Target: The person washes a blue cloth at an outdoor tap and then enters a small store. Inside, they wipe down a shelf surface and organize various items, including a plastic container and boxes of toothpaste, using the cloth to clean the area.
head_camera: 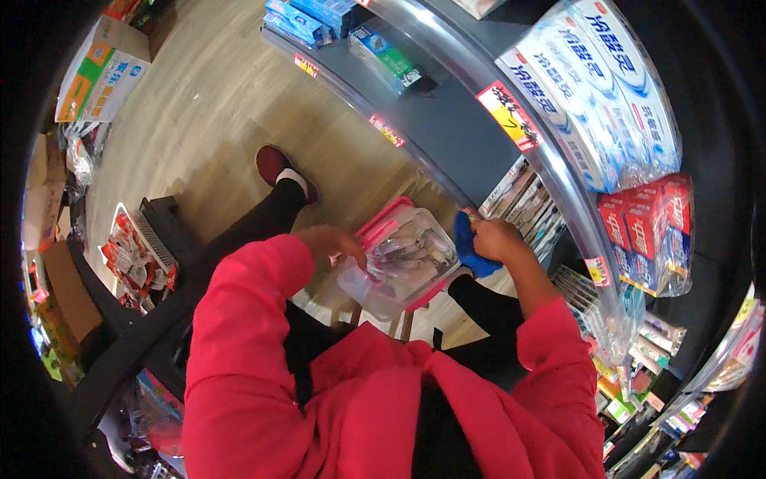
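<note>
My left hand (336,245) is over the near left edge of a clear plastic bin with a pink rim (446,232), which holds several small packaged items (413,248). Its fingers bend down at a translucent flap or lid (362,287); whether they grip it is unclear. At the shelf's edge, right of the bin, my right hand (495,239) grips a blue cloth (473,245), bunched and hanging below the fingers. The bin stands low between my legs, with wooden slats or legs visible under it.
A metal-edged shelf (455,138) with price tags curves along the right, bearing a green toothpaste box (386,57), wrapped white-and-blue boxes (580,90) and red boxes (649,233). Packaged toothbrushes (526,197) stand below. At left are a white basket of red packets (140,245) and a carton (102,72).
</note>
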`<state>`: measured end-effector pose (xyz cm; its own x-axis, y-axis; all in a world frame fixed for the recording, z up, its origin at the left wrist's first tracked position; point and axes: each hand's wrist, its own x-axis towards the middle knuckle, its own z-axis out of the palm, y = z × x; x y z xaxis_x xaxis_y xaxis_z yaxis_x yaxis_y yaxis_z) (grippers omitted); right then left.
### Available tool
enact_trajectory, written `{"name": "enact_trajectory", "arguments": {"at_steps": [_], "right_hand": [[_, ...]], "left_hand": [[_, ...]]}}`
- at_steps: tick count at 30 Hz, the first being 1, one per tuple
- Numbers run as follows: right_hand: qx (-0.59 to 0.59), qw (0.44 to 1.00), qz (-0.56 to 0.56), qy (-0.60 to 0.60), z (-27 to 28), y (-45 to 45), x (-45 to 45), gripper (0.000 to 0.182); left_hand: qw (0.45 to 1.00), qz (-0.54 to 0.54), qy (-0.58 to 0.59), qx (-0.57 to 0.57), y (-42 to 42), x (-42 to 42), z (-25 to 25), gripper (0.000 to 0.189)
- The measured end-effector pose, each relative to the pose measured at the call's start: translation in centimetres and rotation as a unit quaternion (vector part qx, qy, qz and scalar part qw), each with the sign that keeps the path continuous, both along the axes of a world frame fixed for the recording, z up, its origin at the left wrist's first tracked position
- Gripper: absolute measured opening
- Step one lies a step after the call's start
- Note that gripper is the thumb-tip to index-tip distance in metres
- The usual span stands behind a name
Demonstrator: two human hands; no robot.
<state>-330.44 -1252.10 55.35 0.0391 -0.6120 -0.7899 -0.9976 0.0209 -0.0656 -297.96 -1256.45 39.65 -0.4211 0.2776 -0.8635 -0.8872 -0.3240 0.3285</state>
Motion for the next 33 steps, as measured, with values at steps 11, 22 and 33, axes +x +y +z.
{"name": "enact_trajectory", "arguments": {"at_steps": [11, 22, 33], "right_hand": [[0.047, 0.856, -0.429, -0.283, -16.6, 18.5, 3.6, 0.059], [0.111, 0.700, -0.667, -0.230, -19.0, 20.7, 1.2, 0.031], [0.146, 0.591, -0.668, -0.429, -13.9, 18.6, 2.7, 0.032]], "left_hand": [[0.964, 0.018, 0.017, -0.266, 2.6, -0.6, -0.2, 0.033], [0.983, 0.078, 0.063, -0.154, 3.8, -3.4, 6.8, 0.074], [0.998, 0.010, -0.050, 0.041, 1.2, 0.9, -0.2, 0.042]]}}
